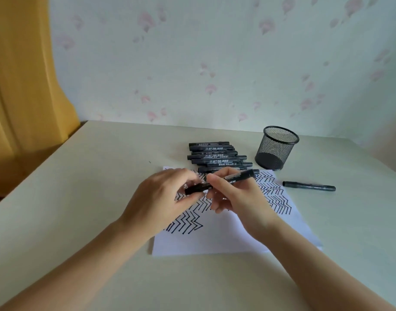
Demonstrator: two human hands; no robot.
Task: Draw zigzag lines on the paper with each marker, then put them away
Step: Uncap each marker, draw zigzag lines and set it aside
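1. Right now both hands meet above the paper (pixel 215 239), sharing one black marker (pixel 235 177) held level over the drawn zigzags (pixel 188 223).
2. The right hand (pixel 235 196) pinches the barrel between thumb and forefinger, its other fingers curled loosely beneath; this steadies the body while the other end is worked.
3. The left hand (pixel 161 198) grips the near end of that marker, fingertips closed round what looks like the cap (pixel 197 188). Whether the cap is coming off or going on I cannot tell; the tip is hidden.
4. Holding it over the sheet, not at the tabletop (pixel 80 198) edge, probably keeps any stray ink on the paper and the pen close to where it draws.
5. Several rows of zigzags already cover the upper and left parts of the sheet, so the drawing seems well along, with bare white left near the bottom.
6. A pile of markers (pixel 217 157) lies side by side just beyond the paper's far edge, within easy reach, likely the stock to work through.
7. One single marker (pixel 309 186) lies apart to the right of the sheet, perhaps set aside as done.
8. The mesh pen cup (pixel 276 148) stands upright beside the pile and appears to hold nothing, so putting away seems not yet begun.
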